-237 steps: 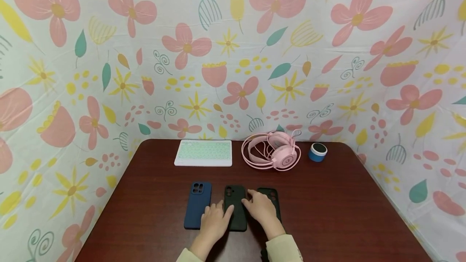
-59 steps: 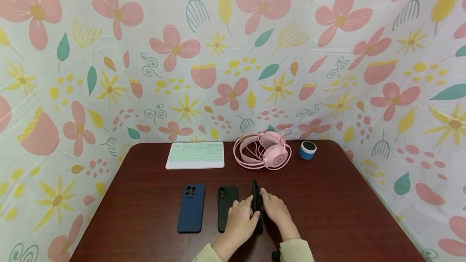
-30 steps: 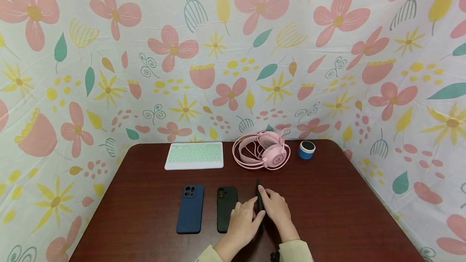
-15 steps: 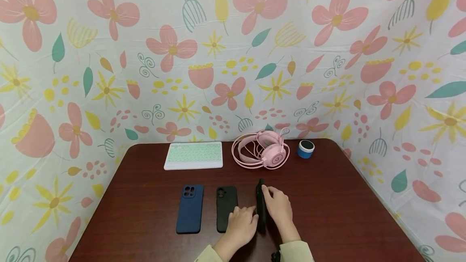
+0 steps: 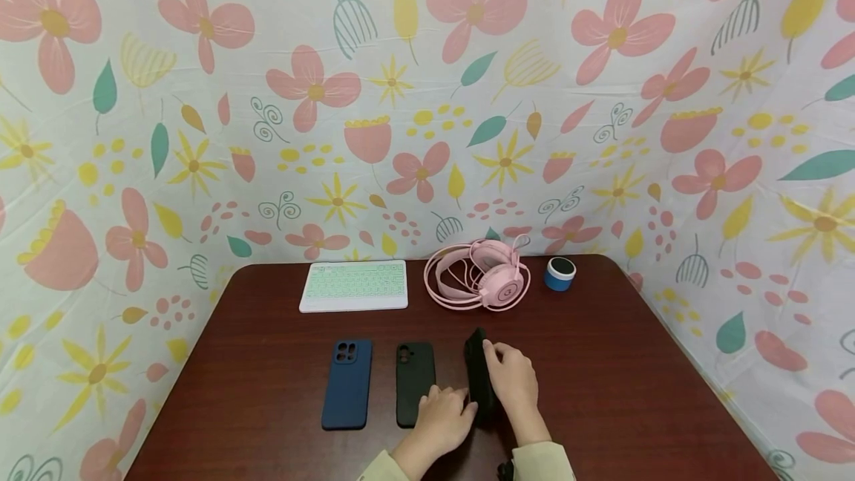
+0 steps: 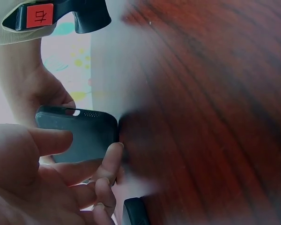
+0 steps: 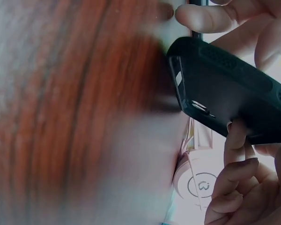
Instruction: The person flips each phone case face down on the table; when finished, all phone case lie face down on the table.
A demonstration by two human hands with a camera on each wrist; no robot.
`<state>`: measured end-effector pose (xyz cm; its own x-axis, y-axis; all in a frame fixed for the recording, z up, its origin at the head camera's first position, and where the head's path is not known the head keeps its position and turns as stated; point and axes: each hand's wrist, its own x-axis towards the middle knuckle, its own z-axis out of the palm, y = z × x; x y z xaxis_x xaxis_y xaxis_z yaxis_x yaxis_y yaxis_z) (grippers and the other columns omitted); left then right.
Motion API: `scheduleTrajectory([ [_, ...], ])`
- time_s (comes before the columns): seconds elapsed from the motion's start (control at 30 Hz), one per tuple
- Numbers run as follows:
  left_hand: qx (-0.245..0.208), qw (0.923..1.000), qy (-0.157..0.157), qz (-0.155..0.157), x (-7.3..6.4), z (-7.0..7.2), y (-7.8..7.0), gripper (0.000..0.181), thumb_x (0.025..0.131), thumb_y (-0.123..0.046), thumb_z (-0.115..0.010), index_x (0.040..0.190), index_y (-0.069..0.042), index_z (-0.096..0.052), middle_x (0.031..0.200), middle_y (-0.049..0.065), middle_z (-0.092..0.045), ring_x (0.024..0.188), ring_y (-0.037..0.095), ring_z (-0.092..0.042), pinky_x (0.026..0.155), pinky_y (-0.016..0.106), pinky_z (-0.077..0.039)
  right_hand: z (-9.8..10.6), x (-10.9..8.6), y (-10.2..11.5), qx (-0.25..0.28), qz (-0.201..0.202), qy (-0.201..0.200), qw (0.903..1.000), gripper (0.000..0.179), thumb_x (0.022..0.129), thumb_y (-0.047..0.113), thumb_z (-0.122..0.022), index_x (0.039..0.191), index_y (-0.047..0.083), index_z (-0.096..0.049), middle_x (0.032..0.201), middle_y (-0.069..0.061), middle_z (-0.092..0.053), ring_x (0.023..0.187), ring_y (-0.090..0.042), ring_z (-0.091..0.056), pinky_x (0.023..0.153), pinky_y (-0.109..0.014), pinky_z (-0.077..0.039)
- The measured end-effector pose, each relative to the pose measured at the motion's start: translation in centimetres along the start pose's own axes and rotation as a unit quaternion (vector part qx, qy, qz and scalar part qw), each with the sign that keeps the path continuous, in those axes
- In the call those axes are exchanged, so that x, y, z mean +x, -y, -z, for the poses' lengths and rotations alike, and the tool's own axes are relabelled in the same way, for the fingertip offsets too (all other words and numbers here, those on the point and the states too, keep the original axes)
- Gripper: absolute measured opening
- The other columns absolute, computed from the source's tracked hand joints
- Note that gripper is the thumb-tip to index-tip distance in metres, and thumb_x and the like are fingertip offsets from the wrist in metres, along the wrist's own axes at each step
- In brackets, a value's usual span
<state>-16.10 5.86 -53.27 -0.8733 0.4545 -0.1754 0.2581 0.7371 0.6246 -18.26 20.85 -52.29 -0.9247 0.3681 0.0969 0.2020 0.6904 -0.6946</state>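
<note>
A black phone case [image 5: 479, 373] stands on its long edge, tilted to the left, its hollow inner side [image 7: 225, 96] facing right. My right hand [image 5: 514, 377] holds it by the far part, with one fingertip on the inside, as the right wrist view shows. The left hand [image 5: 442, 418] is beside its near left end, fingers loosely extended; in the left wrist view the thumb and index finger lie in front of the case's outer face [image 6: 91, 140]. Whether they touch it I cannot tell. A dark phone case [image 5: 414, 377] lies just left, partly behind the left hand. Farther left lies a blue phone case [image 5: 346, 388].
Along the back of the dark wooden table [image 5: 601, 392] are a white keyboard [image 5: 354, 286] with green keys, pink headphones [image 5: 501, 284] and a small blue cylinder [image 5: 559, 273] with a black top. A flower-patterned cloth [image 5: 427, 95] hangs behind and at both sides.
First flat at the right of the row, the black case has been raised onto its edge and now leans left. My left hand went from the middle case to it, then drew back slightly.
</note>
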Motion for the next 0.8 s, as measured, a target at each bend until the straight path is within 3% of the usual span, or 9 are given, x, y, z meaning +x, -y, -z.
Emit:
scheduleTrajectory([
  [0.8, -0.022, 0.9997, -0.007, -0.010, 0.07, 0.11, 0.65, 0.050, 0.097, -0.043, -0.053, 0.127, -0.004, -0.063, 0.113, 0.010, -0.064, 0.080, 0.021, -0.043, 0.070, 0.039, -0.034, 0.17, 0.01, -0.08, 0.033, -0.005, -0.006, 0.9994, 0.038, 0.098, 0.041, -0.055, 0.099, 0.010, -0.076, 0.093, -0.006, -0.071, 0.082, -0.024, -0.064, 0.071, -0.046, -0.049],
])
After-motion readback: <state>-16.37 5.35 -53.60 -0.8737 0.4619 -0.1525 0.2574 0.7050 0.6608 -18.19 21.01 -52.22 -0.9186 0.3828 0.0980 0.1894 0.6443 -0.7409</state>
